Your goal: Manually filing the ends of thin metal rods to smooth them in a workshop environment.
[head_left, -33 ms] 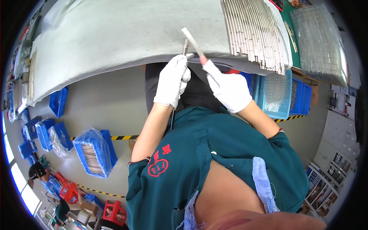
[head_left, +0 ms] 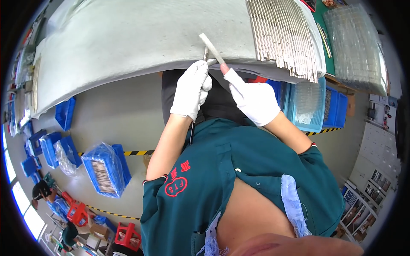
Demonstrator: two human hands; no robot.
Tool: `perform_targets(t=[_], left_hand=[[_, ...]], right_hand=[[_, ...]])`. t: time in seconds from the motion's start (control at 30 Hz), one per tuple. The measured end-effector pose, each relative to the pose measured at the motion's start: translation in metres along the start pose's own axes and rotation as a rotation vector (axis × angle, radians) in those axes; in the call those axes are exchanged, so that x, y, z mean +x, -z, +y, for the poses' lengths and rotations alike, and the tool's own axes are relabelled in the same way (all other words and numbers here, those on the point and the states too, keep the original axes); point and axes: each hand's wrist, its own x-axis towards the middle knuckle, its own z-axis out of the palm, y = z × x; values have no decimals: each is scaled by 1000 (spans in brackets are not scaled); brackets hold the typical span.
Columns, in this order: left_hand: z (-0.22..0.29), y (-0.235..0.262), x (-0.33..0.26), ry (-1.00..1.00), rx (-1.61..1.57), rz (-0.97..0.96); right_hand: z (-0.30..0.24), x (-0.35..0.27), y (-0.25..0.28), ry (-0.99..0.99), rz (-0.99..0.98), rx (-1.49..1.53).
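White gloves cover both hands. My left hand (head_left: pixel 194 89) is closed around a thin metal rod (head_left: pixel 206 54). The rod's upper end sticks out past the fingers, and its dark lower end shows below the wrist against the shirt. A narrow, flat white strip (head_left: pixel 210 45) is pinched in my right hand (head_left: pixel 256 100), where one bare fingertip shows out of the glove. The strip slants up and left across the rod's upper end; whether they touch I cannot tell. Both hands are over my lap at the near edge of the cloth-covered table (head_left: pixel 141 38).
Many similar metal rods (head_left: pixel 279 36) lie side by side on the table's right. Beyond them sits a stack of clear plastic trays (head_left: pixel 356 49). A light blue basket (head_left: pixel 316 121) stands below the table. At left, a plastic-lined blue bin (head_left: pixel 104 170) holds more rods on the floor.
The white strip has shifted slightly left and down, now crossing the rod's tip, which showed clear of it before. My right hand moved a little with it; the left hand barely moved.
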Motion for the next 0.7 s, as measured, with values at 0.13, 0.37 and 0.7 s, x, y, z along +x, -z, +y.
perform_targets(t=[0.13, 0.37, 0.7], left_hand=[[7, 4, 2, 77, -23, -14], [22, 10, 5, 114, 84, -27], [33, 19, 6, 123, 291, -87]], right_hand=[[2, 13, -8, 6, -49, -86], [9, 0, -4, 61, -32, -74], [12, 4, -7, 63, 28, -64]])
